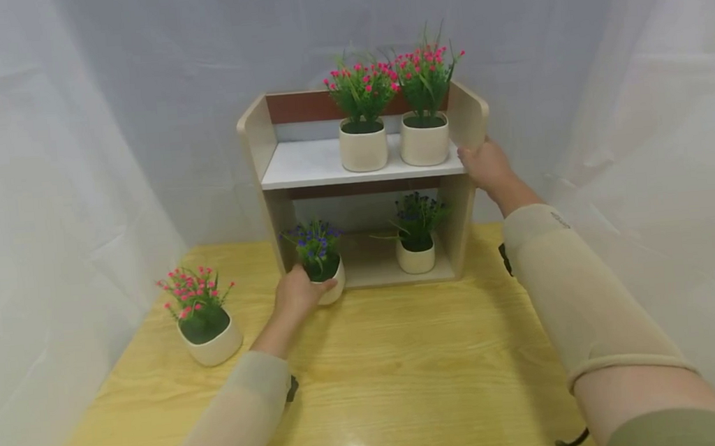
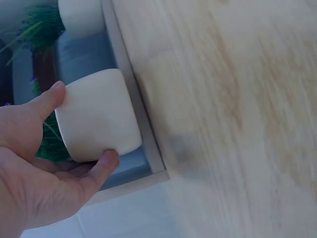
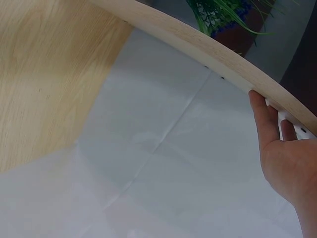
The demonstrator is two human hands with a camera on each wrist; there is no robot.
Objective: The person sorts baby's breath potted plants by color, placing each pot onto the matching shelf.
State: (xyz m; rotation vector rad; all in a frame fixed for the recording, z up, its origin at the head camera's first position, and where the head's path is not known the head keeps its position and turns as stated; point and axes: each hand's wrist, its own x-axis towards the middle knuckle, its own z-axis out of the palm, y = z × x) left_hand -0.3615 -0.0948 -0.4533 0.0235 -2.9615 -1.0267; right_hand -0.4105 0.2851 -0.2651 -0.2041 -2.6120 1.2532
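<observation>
My left hand point(image 1: 296, 294) grips a cream pot of blue flowers point(image 1: 332, 289) at the front left of the shelf's lower level. In the left wrist view, thumb and fingers span the pot point(image 2: 99, 116), which lies partly over the shelf's front edge. My right hand point(image 1: 490, 169) holds the right side panel of the small two-level shelf point(image 1: 302, 163) near its upper board. In the right wrist view, fingers point(image 3: 265, 119) touch the panel's outer face; the thumb is hidden there. Another pot of blue flowers point(image 1: 417, 255) stands lower right.
Two pots with pink flowers, one left point(image 1: 364, 151) and one right point(image 1: 425, 144), stand on the upper board. A third pink-flowered pot point(image 1: 213, 343) sits tilted in view on the wooden table point(image 1: 406, 359), left of the shelf. White sheeting point(image 1: 640, 124) hangs around the table.
</observation>
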